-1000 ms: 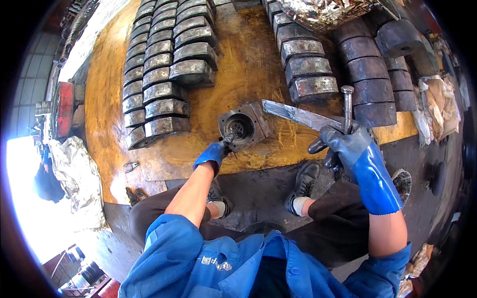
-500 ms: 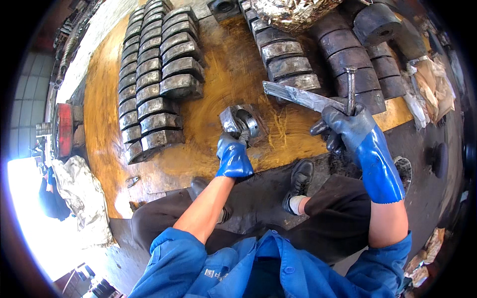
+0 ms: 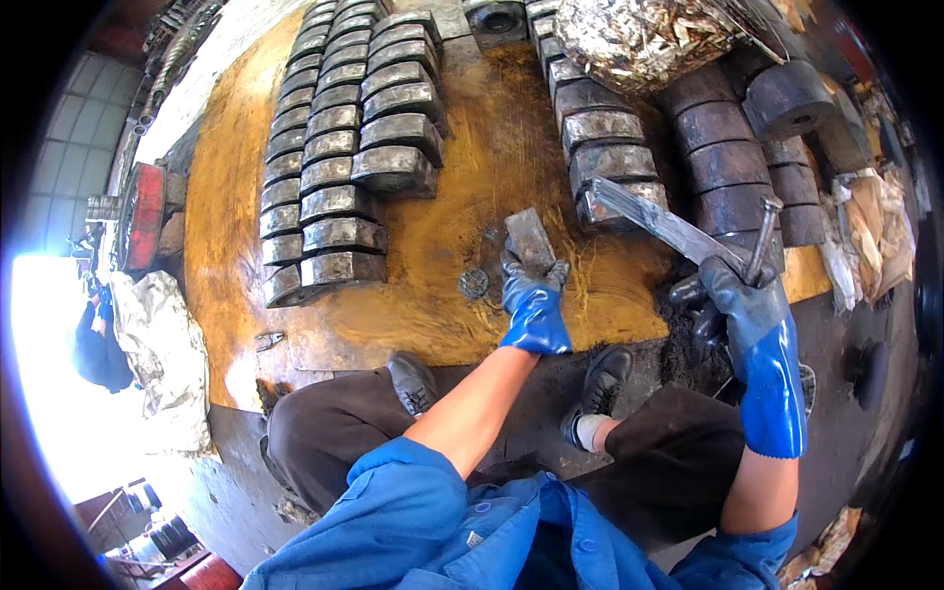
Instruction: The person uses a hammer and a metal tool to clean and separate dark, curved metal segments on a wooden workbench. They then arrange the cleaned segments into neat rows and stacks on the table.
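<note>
My left hand (image 3: 533, 295), in a blue glove, grips a grey curved metal block (image 3: 529, 238) and holds it tilted up off the rusty orange steel plate (image 3: 462, 305). A small round dark piece (image 3: 473, 283) lies on the plate just left of that hand. My right hand (image 3: 733, 300), also gloved in blue, is closed on a long flat metal blade (image 3: 649, 218) and a bolt-like rod (image 3: 763, 236); the blade points up-left toward the block rows on the right.
Rows of the same grey curved blocks (image 3: 339, 182) lie on the plate's left, and another row (image 3: 602, 147) on its right. Dark round cylinders (image 3: 733, 167) stand far right. A crumpled foil heap (image 3: 644, 39) sits at the top. My shoes (image 3: 413, 379) rest below the plate's edge.
My left hand has lifted the metal block and turned it on edge, leaving a small round piece on the plate. The right hand has kept its tools nearly still.
</note>
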